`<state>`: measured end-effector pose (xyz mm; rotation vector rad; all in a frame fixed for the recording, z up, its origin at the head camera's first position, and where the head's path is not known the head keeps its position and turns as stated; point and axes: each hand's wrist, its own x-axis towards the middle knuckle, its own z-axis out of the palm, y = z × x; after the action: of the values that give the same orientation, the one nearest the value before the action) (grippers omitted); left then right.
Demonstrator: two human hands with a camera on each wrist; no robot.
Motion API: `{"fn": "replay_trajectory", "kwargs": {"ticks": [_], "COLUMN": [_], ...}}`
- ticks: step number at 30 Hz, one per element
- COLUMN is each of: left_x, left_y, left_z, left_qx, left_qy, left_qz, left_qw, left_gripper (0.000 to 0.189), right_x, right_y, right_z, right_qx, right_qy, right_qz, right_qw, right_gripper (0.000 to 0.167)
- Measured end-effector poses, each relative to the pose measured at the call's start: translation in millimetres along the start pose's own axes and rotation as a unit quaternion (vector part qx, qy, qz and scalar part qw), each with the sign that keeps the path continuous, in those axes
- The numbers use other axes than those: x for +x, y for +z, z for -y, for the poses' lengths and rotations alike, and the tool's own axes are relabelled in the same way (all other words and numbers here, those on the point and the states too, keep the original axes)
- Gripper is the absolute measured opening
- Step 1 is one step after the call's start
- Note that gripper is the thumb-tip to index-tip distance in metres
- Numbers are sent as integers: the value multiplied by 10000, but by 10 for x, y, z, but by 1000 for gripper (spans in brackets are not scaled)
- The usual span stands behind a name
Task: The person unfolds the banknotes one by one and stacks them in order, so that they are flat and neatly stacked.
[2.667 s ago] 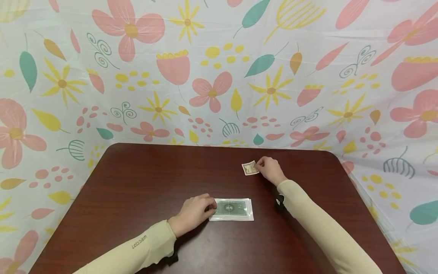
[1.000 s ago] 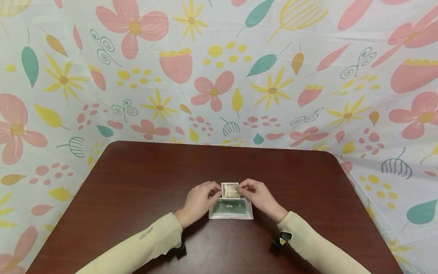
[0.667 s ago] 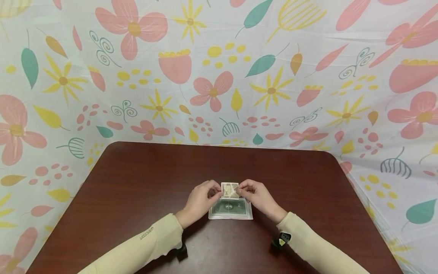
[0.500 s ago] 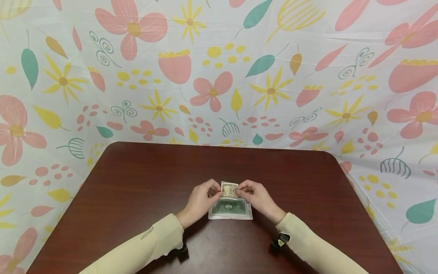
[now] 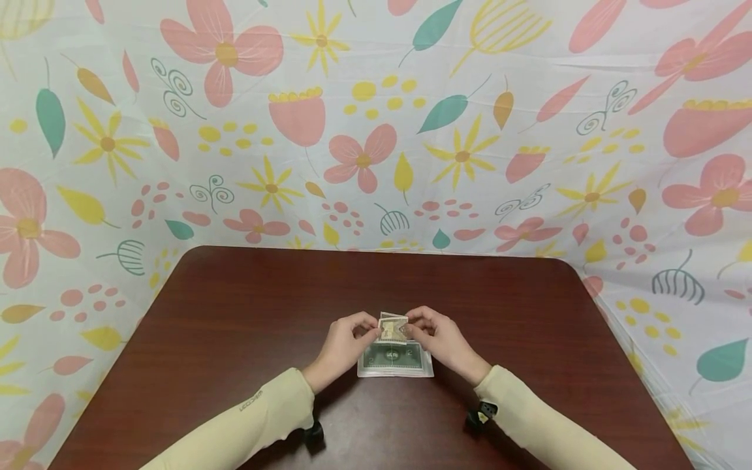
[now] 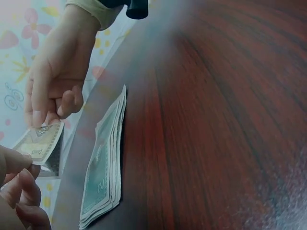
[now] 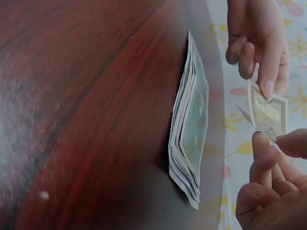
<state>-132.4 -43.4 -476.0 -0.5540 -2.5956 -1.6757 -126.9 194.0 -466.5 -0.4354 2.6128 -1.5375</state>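
Observation:
Both hands hold a small brownish-yellow banknote (image 5: 391, 331) up by its sides, just beyond a pile of green banknotes (image 5: 391, 359). My left hand (image 5: 342, 346) pinches its left edge between thumb and fingers, and my right hand (image 5: 445, 339) pinches its right edge. A second layer shows behind the small banknote's upper edge, and in the right wrist view a thin flap stands away from it. Several green banknotes (image 6: 103, 158) lie stacked in the left wrist view, their edges slightly fanned. Fingertips hide the small banknote's side edges.
The dark reddish-brown table (image 5: 264, 307) has rounded far corners. Behind it hangs a white cloth (image 5: 376, 215) printed with flowers and leaves. A black wrist device (image 5: 482, 415) sits under the right sleeve.
My right hand has brought the small banknote from the far right to above the pile. My left hand has left the pile and grips the other side; the banknote's layers have now separated.

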Motion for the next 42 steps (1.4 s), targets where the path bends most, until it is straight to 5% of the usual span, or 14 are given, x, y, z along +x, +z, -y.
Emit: {"fn": "replay_trajectory", "kwargs": {"ticks": [6,15,29,35,42], "left_x": [-2,-54,-120,-131,-141], "left_y": [-2,-20,-147,-157,-142], "left_z": [16,1,91,156,180], "left_qx": [-26,-173,-465,-503,-466], "left_qy": [31,17,-70,-470,-681], "left_qz": [18,279,13,-141,-105], "left_qw": [10000,9995,9989,9975,9965], "left_gripper": [5,6,6,4,3], "right_x": [1,-19,-41,-88,-123], "right_y": [-45,-94,-162,-172,-126], "right_z": [-6,6,-149,-176,-211], "right_qx": [-271,-722,-1413,-863,-650], "right_qy": [-518,-711,-664,-165,-255], "right_qz": [363,582,-305,-36,22], "right_qw": [9976,9931,9873,9961,9976], "right_gripper": [31,40,15,8,6]}}
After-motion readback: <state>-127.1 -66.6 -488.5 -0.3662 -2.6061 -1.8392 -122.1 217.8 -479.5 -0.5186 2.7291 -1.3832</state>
